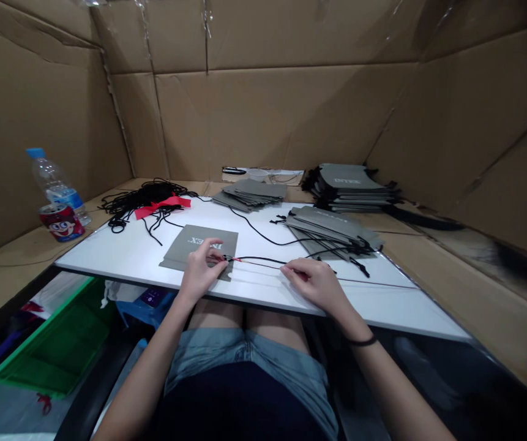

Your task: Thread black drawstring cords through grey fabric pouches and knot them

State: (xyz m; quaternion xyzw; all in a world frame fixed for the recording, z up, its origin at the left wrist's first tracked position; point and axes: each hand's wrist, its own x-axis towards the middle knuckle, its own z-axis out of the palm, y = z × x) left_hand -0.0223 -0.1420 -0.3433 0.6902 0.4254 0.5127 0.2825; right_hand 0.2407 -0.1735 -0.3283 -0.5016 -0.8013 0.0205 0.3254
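My left hand (202, 271) rests on the near right part of a flat grey printed fabric bag (184, 250) and pinches a thin black cord (258, 260) near a small red section. The cord runs right from there to my right hand (316, 285), whose fingertips are closed on it just above the white board (120, 257). The board lies in front of me. The bag's lettering reads upside down to me, and my left hand covers part of it.
Stacks of grey bags (332, 229) with black cords lie at the board's right and back. A tangled black cord bundle (146, 199) with a red band sits at the back left. A water bottle (56, 187) and a soda can (62, 222) stand on the left. Cardboard sheets wall the space.
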